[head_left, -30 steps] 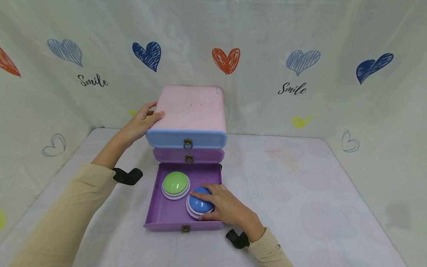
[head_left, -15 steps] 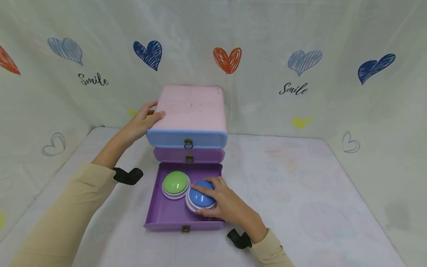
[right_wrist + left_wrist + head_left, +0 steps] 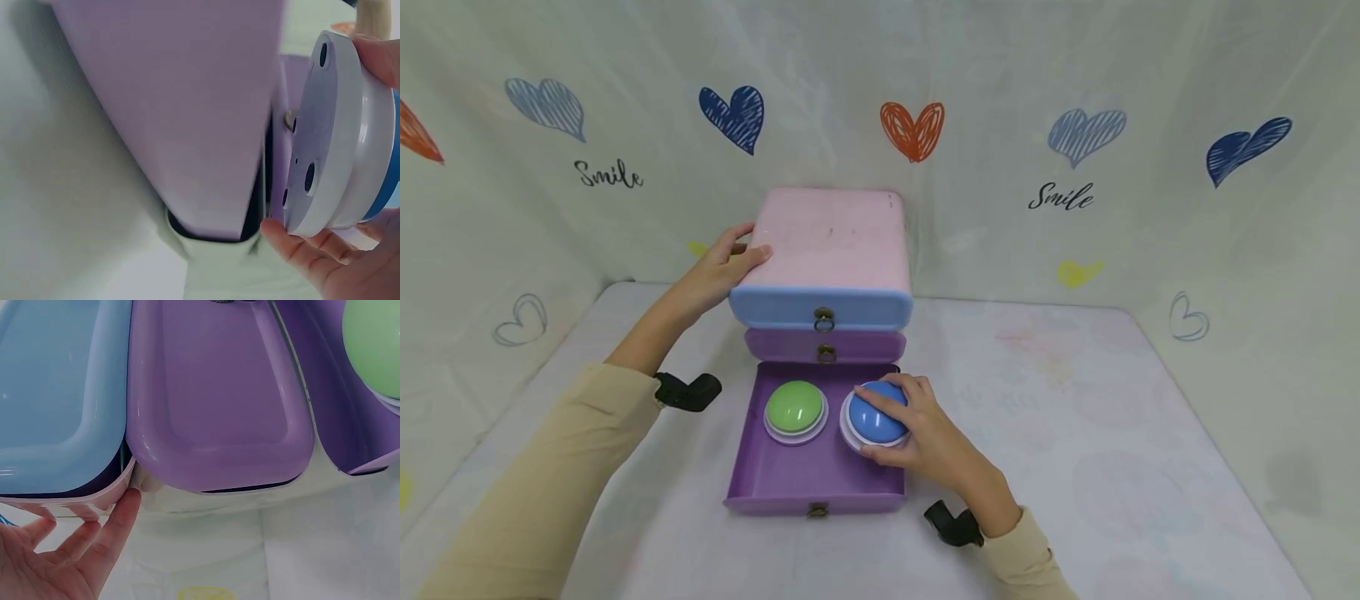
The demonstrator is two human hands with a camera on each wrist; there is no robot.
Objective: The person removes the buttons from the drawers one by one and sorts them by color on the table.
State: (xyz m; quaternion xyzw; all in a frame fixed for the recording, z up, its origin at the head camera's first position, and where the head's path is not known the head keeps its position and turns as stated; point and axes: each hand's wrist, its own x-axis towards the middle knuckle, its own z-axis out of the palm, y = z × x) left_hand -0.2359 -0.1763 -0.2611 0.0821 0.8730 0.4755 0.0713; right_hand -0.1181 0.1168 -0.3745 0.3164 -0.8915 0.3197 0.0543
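A small chest of drawers with a pink top (image 3: 831, 237) stands at the back of the table, its lowest purple drawer (image 3: 816, 505) pulled out. My left hand (image 3: 711, 275) rests against the chest's left side, thumb on the top; in the left wrist view its extended fingers (image 3: 112, 531) touch the side. My right hand (image 3: 928, 433) grips a round blue push button (image 3: 878, 414) with a white base, over the drawer's right side. In the right wrist view the button's white underside (image 3: 306, 150) shows, raised off the drawer floor. A green push button (image 3: 794, 407) sits in the drawer, on the left.
Above the open drawer are a shut purple drawer (image 3: 786, 346) and a shut blue drawer (image 3: 775, 308), each with a ring pull. A white cloth covers the table (image 3: 1037, 467). Behind hangs a pale curtain (image 3: 977, 233) printed with hearts.
My right hand has lifted the blue push button off the drawer floor and moved it up and to the right, away from the green one. The left hand stays on the chest.
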